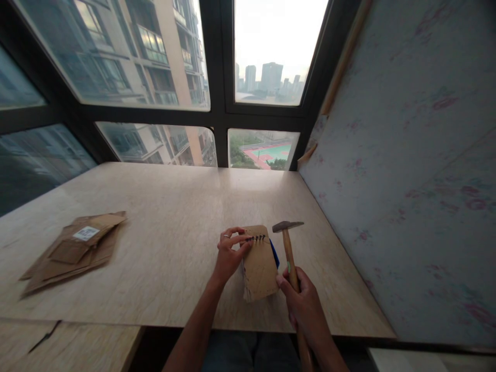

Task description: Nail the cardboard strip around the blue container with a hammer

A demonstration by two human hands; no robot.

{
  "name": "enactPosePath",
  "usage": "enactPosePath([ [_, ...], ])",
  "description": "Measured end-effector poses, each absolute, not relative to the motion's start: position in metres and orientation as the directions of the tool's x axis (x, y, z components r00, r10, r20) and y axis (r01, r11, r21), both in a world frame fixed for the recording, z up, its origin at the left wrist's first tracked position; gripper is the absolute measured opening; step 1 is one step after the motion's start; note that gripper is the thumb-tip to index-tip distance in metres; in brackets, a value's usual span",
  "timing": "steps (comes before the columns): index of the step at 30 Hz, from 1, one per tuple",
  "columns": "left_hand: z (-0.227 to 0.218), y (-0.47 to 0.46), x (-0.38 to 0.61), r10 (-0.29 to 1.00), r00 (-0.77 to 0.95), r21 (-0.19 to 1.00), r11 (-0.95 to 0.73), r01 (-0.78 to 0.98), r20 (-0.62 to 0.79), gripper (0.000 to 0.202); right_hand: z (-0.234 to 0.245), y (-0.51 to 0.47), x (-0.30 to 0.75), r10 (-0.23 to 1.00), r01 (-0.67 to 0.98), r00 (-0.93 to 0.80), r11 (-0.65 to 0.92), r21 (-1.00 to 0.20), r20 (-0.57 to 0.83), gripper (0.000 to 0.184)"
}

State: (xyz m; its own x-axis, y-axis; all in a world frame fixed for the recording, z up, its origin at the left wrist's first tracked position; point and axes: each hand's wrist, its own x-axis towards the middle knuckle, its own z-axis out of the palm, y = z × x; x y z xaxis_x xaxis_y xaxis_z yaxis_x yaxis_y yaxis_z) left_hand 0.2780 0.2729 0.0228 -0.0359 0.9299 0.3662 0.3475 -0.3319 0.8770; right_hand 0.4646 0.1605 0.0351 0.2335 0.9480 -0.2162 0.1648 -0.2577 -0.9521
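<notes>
I see the left hand (228, 257) pinching the booklet (260, 269) on the worktop (170, 206); the right hand (306, 306) grips the hammer (289, 250).

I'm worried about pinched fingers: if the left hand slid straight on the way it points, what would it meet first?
The left hand holds the booklet; going on along its stitched edge, it would probably meet the handle of the hammer just under the head, though depth is unclear.

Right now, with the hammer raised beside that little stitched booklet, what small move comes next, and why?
Probably draw the left hand back off the stitching first. Its fingertips rest on that edge of the booklet, and the right hand holds the hammer with its head just beside them.
</notes>
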Motion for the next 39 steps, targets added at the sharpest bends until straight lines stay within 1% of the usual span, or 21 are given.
enactPosePath([
  [7,0.0228,0.2750,0.2774,0.943,-0.022,0.900,-0.308,0.310,0.331,0.012,0.0364,0.1606,0.4638,0.946,0.168,0.232,-0.268,-0.949,-0.226,0.034],
  [12,0.0252,0.2730,0.2773,0.943,0.001,0.901,-0.319,0.295,0.333,0.017,0.0381,0.1596,0.4628,0.947,0.170,0.233,-0.263,-0.950,-0.221,0.033],
  [19,0.0255,0.2735,0.2845,0.927,-0.054,0.863,-0.322,0.389,0.370,0.007,0.0404,0.1611,0.4635,0.951,0.194,0.227,-0.256,-0.947,-0.211,0.033],
  [23,0.0248,0.2748,0.2862,0.927,-0.065,0.854,-0.311,0.418,0.369,0.006,0.0415,0.1617,0.4636,0.951,0.207,0.233,-0.253,-0.945,-0.203,0.033],
  [34,0.0288,0.2763,0.2852,0.944,-0.043,0.865,-0.280,0.416,0.326,0.007,0.0402,0.1619,0.4634,0.951,0.213,0.222,-0.261,-0.941,-0.214,0.031],
  [39,0.0265,0.2765,0.2824,0.951,-0.025,0.886,-0.277,0.372,0.308,0.010,0.0396,0.1613,0.4623,0.950,0.201,0.222,-0.266,-0.943,-0.221,0.030],
])
